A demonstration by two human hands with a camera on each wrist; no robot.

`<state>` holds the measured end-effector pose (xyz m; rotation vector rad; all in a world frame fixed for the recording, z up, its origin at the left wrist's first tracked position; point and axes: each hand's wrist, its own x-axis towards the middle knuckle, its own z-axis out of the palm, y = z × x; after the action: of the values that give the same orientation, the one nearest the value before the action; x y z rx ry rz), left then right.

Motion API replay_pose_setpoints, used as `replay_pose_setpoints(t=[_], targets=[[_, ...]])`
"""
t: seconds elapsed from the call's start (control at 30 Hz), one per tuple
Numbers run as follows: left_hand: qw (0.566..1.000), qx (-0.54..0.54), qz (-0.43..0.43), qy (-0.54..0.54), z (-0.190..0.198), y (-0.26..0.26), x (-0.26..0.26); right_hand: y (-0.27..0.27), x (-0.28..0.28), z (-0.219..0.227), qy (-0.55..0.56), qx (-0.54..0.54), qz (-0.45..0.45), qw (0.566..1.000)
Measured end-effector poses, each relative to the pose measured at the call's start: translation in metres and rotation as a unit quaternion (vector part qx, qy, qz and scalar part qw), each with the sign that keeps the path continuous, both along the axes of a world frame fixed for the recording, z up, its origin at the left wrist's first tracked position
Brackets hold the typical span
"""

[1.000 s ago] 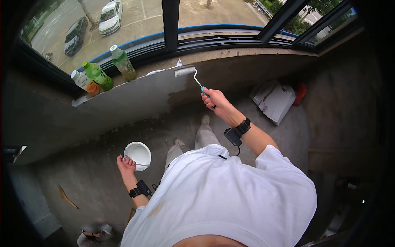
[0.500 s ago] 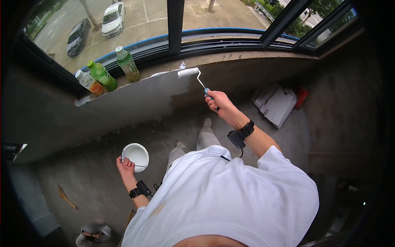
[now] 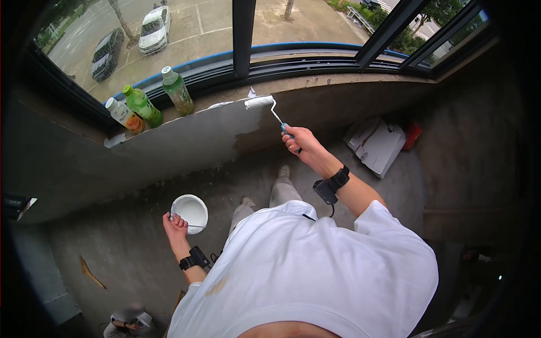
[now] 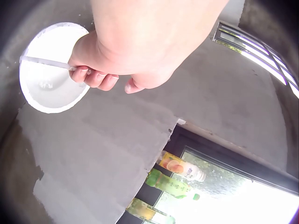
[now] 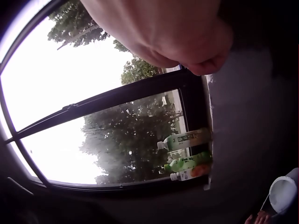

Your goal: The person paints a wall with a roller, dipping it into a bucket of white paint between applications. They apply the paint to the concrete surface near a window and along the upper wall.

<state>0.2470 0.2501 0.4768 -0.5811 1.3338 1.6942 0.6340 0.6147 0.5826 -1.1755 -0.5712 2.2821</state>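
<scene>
Right hand (image 3: 298, 141) curled round blue handle of paint roller (image 3: 259, 102) — roller head at upper centre, pressed on wall (image 3: 186, 141) just under sill, left hand (image 3: 176, 223) lower left — fingers curled round wire handle of white paint bucket (image 3: 190, 210), three bottles (image 3: 143, 104) on sill upper left

The camera on my head looks steeply down over my shirt (image 3: 315, 265) at the floor, the wall (image 3: 186, 141) and the window (image 3: 186, 34) ahead, taking in both arms from some way off. The one on my left wrist sits close under my left hand (image 4: 135, 42) and faces along the wall toward the bottles (image 4: 180, 170) on the sill. The one on my right wrist looks past my right hand (image 5: 173, 28), very near, up at the window. All three views share the bottles and the bucket (image 3: 190, 212).
</scene>
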Motion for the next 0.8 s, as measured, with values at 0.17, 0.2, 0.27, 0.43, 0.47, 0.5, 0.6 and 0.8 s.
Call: replay_pose_setpoints(t=[0.17,0.2,0.27,0.43,0.47,0.5,0.6,0.8], targets=[[1.000,-0.002,-0.013,-0.004,-0.005,0.002,0.003,0.007,-0.014,-0.037,-0.017,-0.024,-0.012,0.999],[1.000,-0.001,-0.013,-0.004,-0.006,0.003,0.003,0.006,-0.017,-0.041,-0.023,-0.022,-0.015,0.999],[1.000,-0.006,-0.009,0.003,-0.006,0.002,0.006,0.005,-0.018,-0.049,-0.035,-0.007,-0.018,0.999],[1.000,-0.002,-0.008,-0.003,-0.011,-0.005,0.001,-0.003,-0.009,-0.020,-0.027,0.012,-0.025,0.999],[1.000,-0.001,-0.006,-0.004,-0.010,-0.005,0.002,-0.004,-0.004,-0.013,-0.023,0.022,-0.022,0.999],[1.000,-0.002,-0.008,-0.004,-0.010,-0.004,0.001,-0.004,0.001,-0.010,-0.023,0.022,-0.024,0.999],[1.000,0.005,-0.011,0.002,-0.009,-0.003,0.002,-0.002,0.013,0.001,0.002,0.020,-0.015,1.000],[1.000,0.002,-0.006,0.003,-0.011,-0.003,0.001,0.006,0.013,-0.011,-0.014,0.006,-0.008,1.000]])
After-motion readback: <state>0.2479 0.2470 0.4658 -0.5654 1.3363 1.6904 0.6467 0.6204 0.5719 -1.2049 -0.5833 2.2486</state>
